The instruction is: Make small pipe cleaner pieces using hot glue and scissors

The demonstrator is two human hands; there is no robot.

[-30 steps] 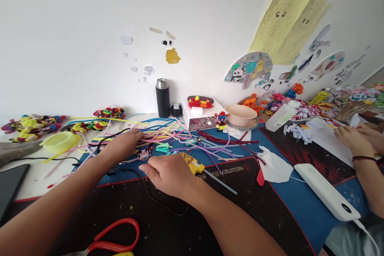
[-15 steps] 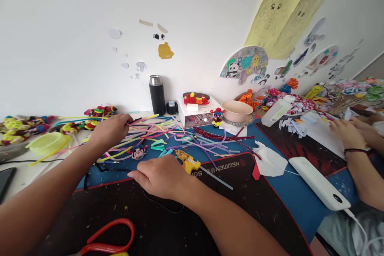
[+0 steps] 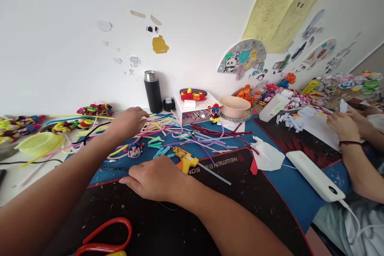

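My left hand (image 3: 127, 122) reaches over a loose pile of coloured pipe cleaners (image 3: 168, 132) at the back of the blue mat (image 3: 285, 144). Its fingers are curled, and a black pipe cleaner (image 3: 90, 133) arcs out from under it. My right hand (image 3: 154, 180) lies palm down on the black mat (image 3: 240, 192). Its fingertips are pinched on a thin black strand (image 3: 115, 169). A yellow glue gun (image 3: 186, 162) lies just right of that hand. A small painted face figure (image 3: 135, 151) sits between my hands.
Red-handled scissors (image 3: 105, 236) lie near the front edge. A black flask (image 3: 152, 92), a white box (image 3: 193, 113) and a beige bowl (image 3: 235, 106) stand by the wall. Another person's hands (image 3: 345, 127) work on white paper at the right, beside a white power bank (image 3: 315, 176).
My left hand lifted from the mat with the black pipe cleaner and moved right and back over the pile. My right hand has hardly moved. The camera turned slightly right.
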